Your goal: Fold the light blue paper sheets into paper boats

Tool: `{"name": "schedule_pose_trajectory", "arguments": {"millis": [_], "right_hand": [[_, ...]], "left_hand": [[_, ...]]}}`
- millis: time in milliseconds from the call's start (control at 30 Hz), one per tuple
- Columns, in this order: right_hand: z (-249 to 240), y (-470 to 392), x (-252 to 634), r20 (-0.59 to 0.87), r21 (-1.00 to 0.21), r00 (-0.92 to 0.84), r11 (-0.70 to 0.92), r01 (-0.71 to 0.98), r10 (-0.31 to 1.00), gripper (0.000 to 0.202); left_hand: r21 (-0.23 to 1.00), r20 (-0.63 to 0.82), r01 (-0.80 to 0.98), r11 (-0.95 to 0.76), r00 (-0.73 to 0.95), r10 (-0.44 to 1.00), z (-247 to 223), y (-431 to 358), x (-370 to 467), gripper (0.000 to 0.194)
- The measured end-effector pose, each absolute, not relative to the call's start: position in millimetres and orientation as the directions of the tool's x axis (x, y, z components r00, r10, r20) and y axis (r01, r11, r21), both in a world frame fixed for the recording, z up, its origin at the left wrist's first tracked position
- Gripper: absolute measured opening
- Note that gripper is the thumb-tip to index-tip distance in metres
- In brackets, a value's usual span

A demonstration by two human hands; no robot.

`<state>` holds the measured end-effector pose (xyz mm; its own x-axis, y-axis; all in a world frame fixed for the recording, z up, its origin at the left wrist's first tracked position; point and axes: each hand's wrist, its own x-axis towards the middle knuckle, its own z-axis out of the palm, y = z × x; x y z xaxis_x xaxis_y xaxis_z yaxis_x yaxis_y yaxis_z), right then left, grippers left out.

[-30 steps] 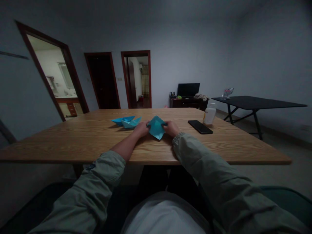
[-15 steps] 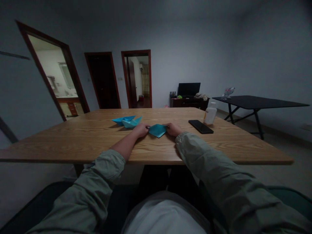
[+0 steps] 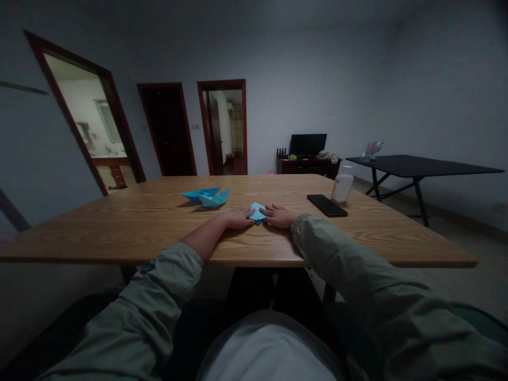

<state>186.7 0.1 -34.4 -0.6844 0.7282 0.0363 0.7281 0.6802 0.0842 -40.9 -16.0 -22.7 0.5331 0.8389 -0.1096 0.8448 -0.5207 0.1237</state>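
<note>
A small folded piece of light blue paper (image 3: 257, 210) lies on the wooden table between my two hands. My left hand (image 3: 238, 217) rests flat over its left side, fingers stretched out. From the right, my right hand (image 3: 280, 216) presses on the other side with its fingers spread. The paper's middle shows between my fingertips, while its outer edges are partly covered. Left of my hands stand two folded paper boats, touching or overlapping: a darker blue boat (image 3: 193, 196) behind and a pale blue boat (image 3: 215, 199) in front.
On the wooden table (image 3: 119, 227), a black phone (image 3: 327, 205) lies to the right of my hands. A white bottle (image 3: 342, 185) stands upright just behind it. Farther right is a black folding table (image 3: 420, 165). A dark screen (image 3: 308, 145) stands by the far wall.
My fingers have gone from pinching the paper's two ends to lying flat on top of it. The paper now shows a paler, smaller folded face. The boats have not moved.
</note>
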Motion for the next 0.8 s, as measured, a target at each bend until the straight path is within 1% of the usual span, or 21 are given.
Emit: {"name": "schedule_pose_trajectory", "arguments": {"millis": [100,167,200,267,300,333,400,467,533,633,667,733,800], "right_hand": [[-30.3,-5.1,184.4,-0.008,-0.006,-0.594,0.594,0.804,0.804,0.061],[-27.8,-6.5,183.7,-0.01,-0.076,-0.57,0.567,0.82,0.822,0.065],[-26.9,-6.5,184.0,0.009,-0.118,-0.57,0.566,0.816,0.822,0.066],[-25.8,-5.5,185.6,0.074,-0.229,-0.565,0.565,0.792,0.822,0.06],[-25.5,-4.9,186.7,0.109,-0.292,-0.552,0.557,0.777,0.827,0.055],[-25.2,-4.2,187.8,0.137,-0.352,-0.531,0.542,0.763,0.836,0.051],[-24.5,-3.1,188.9,0.174,-0.429,-0.471,0.497,0.754,0.865,0.052],[-23.4,-2.2,188.3,0.207,-0.436,-0.423,0.47,0.767,0.882,0.057],[-22.2,-1.3,185.9,0.243,-0.401,-0.392,0.459,0.793,0.888,0.058],[-21.6,0.1,180.8,0.29,-0.332,-0.355,0.441,0.834,0.889,0.05],[-22.0,0.6,179.3,0.305,-0.318,-0.341,0.432,0.844,0.889,0.045],[-23.8,2.1,177.0,0.332,-0.319,-0.317,0.422,0.849,0.889,0.036],[-26.4,4.3,175.6,0.346,-0.336,-0.307,0.422,0.842,0.887,0.037]], "left_hand": [[0.113,-0.103,0.85,-0.515,0.526,0.844,-21.9,-16.3,-42.7,0.077],[0.131,-0.038,0.833,-0.538,0.547,0.837,-21.2,-14.8,-46.4,0.07],[0.152,0.007,0.819,-0.553,0.559,0.829,-20.9,-13.5,-48.7,0.063],[0.204,0.101,0.803,-0.56,0.551,0.828,-20.5,-10.1,-53.8,0.046],[0.23,0.139,0.804,-0.548,0.531,0.836,-20.4,-8.1,-56.1,0.041],[0.257,0.172,0.806,-0.533,0.504,0.846,-20.4,-6.0,-58.0,0.04],[0.306,0.235,0.807,-0.505,0.45,0.862,-20.9,-1.9,-60.3,0.044],[0.337,0.279,0.805,-0.488,0.41,0.868,-22.2,2.2,-60.2,0.047],[0.352,0.296,0.813,-0.464,0.374,0.879,-24.3,6.4,-58.4,0.045],[0.435,0.311,0.803,-0.408,0.291,0.905,-29.9,13.1,-55.0,0.031],[0.473,0.318,0.792,-0.387,0.257,0.913,-32.4,15.5,-54.1,0.03],[0.531,0.313,0.771,-0.351,0.206,0.927,-37.6,20.5,-52.8,0.043],[0.569,0.284,0.758,-0.319,0.183,0.941,-42.3,25.5,-52.3,0.051]]}}
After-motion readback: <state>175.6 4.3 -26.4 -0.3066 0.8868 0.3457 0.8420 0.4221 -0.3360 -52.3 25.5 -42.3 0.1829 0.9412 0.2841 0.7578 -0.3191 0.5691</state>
